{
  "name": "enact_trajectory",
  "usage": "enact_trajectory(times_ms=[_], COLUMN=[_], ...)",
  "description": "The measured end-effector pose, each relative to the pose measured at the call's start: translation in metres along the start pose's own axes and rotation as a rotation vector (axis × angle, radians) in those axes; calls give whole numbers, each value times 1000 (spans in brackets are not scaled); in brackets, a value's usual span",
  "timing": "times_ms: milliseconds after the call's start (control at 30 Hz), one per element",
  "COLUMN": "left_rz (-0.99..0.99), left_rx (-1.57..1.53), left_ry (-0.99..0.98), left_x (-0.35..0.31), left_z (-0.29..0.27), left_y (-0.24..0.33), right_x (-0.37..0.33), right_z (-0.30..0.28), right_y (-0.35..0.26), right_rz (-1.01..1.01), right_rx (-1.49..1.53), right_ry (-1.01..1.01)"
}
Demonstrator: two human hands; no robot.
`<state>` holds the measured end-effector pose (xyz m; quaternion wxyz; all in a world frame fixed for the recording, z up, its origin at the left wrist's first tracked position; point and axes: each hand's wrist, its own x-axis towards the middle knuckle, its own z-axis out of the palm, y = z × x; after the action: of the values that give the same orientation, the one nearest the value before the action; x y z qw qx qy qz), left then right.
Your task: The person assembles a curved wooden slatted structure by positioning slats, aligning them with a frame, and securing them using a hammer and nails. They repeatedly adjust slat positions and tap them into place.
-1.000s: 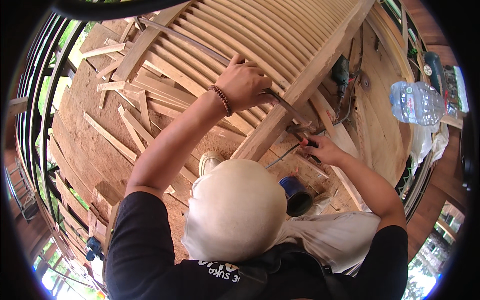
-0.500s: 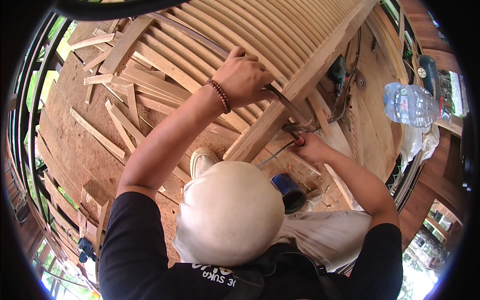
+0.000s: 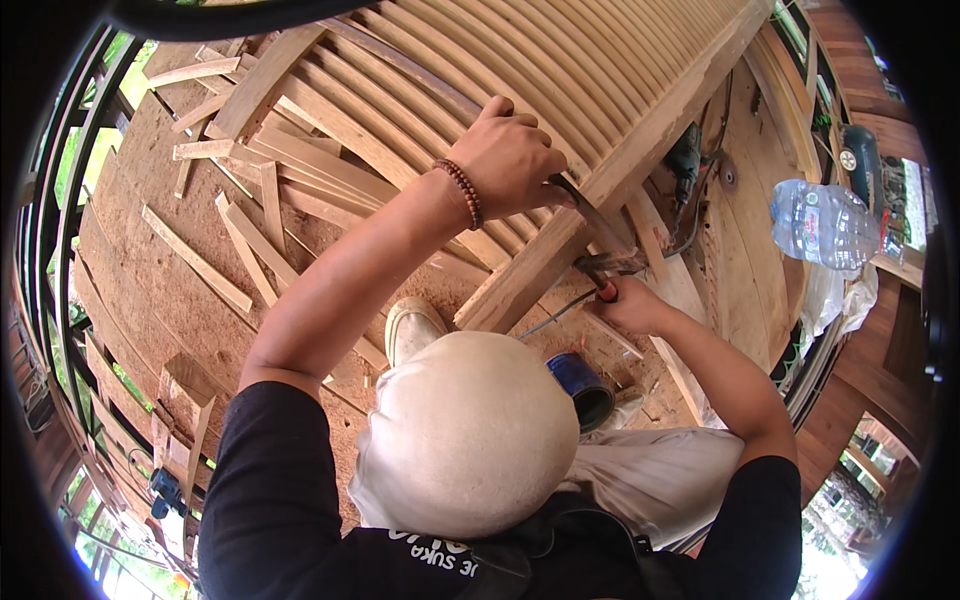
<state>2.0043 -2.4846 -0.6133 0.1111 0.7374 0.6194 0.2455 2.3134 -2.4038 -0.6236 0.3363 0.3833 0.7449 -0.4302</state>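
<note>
A slatted wooden panel (image 3: 545, 95) with a thick edge rail lies in front of me. Across it runs a long dark metal bar, which looks like a bar clamp (image 3: 400, 62). My left hand (image 3: 510, 158), a beaded bracelet at its wrist, is closed around the bar above the slats. Just outside the rail, at the clamp's near end, my right hand (image 3: 633, 306) is closed on a red-and-black handle (image 3: 606, 291). Its fingers are partly hidden. The clamp's end stands against or close to the rail's outer face; exact contact cannot be made out.
Loose wooden strips (image 3: 200, 258) litter the dusty floor at left. A green power tool (image 3: 684, 160) with a cord lies right of the panel. A blue can (image 3: 580, 388) stands by my knee (image 3: 465, 430). A large clear plastic bottle (image 3: 825, 222) is at far right.
The whole view has shifted slightly, the panel and both hands appearing a little lower and to the right. Both hands keep their hold on the clamp.
</note>
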Motion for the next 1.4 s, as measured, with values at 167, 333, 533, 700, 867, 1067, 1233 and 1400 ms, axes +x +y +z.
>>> enact_trajectory(times_ms=[167, 333, 533, 700, 867, 1067, 1233, 1400], left_rz=[-13, -20, -48, -56, -44, -63, -61, -98], left_rx=[-7, 12, 8, 19, 8, 27, -4, 60], left_ry=[-37, -45, -86, -99, -93, -109, -111, 410], left_x=[3, 4, 7, 9, 15, 12, 16, 3], left_z=[-2, 0, -2, -4, 0, 2, -2, -3], left_y=[2, 0, 1, 2, 0, -6, -3, -9], right_x=[-8, -3, 5, -3, 8, 7, 4, 12], right_z=[15, 19, -3, 21, 12, -19, 14, 12], right_y=[10, 3, 4, 0, 5, -36, 2, 3], right_rz=[-74, -48, 46, -42, -43, 105, -130, -142], right_rx=[-136, -66, 58, -108, -111, 14, -142, -137], right_ry=[257, 268, -62, 312, 164, -105, 272, 276])
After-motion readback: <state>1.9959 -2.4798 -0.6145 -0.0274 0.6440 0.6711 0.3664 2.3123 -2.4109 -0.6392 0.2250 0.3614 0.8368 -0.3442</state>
